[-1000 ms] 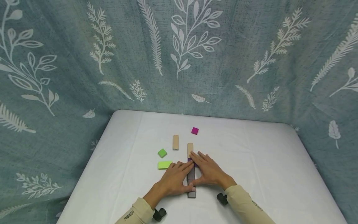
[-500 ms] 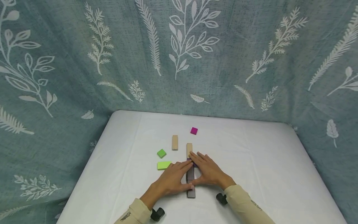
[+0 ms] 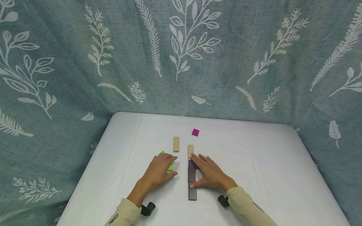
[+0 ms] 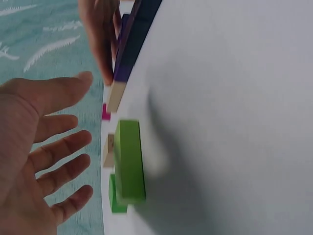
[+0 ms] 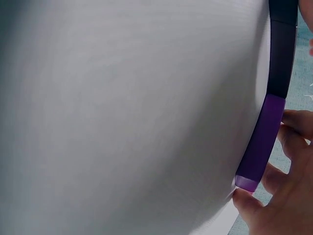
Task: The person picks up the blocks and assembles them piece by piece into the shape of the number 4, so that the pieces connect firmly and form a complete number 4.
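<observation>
A row of end-to-end blocks lies on the table: a wooden block (image 3: 190,149), a purple block (image 3: 191,163) and two dark grey blocks (image 3: 192,174). My right hand (image 3: 212,174) rests along this row, fingertips at the wooden and purple blocks, thumb on the nearer grey one. In the right wrist view, fingers touch the purple block (image 5: 261,142), which sticks out sideways from the row. My left hand (image 3: 158,169) hovers over a light green block (image 3: 170,167), fingers spread and holding nothing; the left wrist view shows that green block (image 4: 128,164) uncovered. A smaller green block (image 3: 162,152) is partly hidden.
Another wooden block (image 3: 176,144) lies beyond my left hand. Farther back sits a magenta block (image 3: 195,132). A patterned blue-green cloth (image 3: 181,62) hangs behind the white table (image 3: 268,157).
My left hand has let go of the row and moved left to above the light green block. My right hand stays on the row.
</observation>
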The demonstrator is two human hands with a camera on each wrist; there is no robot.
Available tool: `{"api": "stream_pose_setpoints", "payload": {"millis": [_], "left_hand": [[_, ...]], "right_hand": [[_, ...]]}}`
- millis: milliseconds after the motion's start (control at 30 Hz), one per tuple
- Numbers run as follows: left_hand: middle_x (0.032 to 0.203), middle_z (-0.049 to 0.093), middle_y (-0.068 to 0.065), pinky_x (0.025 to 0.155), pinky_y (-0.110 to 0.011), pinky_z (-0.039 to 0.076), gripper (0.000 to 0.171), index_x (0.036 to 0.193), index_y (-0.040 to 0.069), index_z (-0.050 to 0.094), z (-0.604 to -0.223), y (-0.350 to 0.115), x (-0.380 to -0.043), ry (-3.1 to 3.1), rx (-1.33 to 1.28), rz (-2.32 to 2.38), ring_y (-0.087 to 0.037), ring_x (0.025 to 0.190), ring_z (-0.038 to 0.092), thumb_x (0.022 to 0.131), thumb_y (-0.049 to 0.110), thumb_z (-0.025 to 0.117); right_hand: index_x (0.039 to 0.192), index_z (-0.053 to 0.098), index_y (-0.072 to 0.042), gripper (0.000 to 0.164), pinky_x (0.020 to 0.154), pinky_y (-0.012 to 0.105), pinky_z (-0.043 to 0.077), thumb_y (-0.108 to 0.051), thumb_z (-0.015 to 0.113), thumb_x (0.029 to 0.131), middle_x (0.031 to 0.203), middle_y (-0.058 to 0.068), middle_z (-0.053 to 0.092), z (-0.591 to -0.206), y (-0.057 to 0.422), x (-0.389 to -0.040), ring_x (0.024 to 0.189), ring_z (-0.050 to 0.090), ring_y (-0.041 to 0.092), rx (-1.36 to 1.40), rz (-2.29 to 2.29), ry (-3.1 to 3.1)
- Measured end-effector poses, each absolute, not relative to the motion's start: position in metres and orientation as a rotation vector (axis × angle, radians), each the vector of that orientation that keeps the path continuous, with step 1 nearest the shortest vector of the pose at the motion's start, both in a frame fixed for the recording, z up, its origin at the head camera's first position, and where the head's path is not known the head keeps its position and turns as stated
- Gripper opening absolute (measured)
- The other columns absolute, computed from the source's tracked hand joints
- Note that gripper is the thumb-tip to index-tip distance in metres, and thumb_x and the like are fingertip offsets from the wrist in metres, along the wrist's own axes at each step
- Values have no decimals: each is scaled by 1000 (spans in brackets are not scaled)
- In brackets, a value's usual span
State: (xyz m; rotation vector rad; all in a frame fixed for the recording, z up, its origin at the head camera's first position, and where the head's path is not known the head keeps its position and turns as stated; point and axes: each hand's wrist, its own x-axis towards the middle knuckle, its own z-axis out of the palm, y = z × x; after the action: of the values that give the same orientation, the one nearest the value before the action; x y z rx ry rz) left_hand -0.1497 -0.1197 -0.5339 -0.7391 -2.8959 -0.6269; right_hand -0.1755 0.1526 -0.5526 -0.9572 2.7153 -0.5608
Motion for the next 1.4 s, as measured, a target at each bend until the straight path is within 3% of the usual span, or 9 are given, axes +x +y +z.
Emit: {"api": "stream_pose_setpoints", "payload": {"millis": [300,967,1400], "left_hand": [[119,63,-4,87,-42,44,55,130,9,68,-539,-135,-149,-2954,-623,-583,-23,105,56,83,32,84],[112,64,-2,79,-35,44,44,122,9,72,-555,-138,-147,-2953,-572,-574,-18,98,55,82,21,86],[112,64,-3,85,-40,47,39,120,9,73,-553,-132,-150,-2930,-610,-616,-22,103,58,83,19,85]], "right_hand": [[161,27,-11,125,120,56,16,-79,75,67,166,3,24,-553,154,-176,151,23,33,-940,-537,2716],[161,27,-10,125,120,56,15,-75,78,67,166,4,25,-550,153,-173,151,22,33,-906,-563,2691],[161,27,-12,124,121,55,15,-76,76,68,167,2,23,-549,153,-173,152,22,32,-900,-533,2696]]}}
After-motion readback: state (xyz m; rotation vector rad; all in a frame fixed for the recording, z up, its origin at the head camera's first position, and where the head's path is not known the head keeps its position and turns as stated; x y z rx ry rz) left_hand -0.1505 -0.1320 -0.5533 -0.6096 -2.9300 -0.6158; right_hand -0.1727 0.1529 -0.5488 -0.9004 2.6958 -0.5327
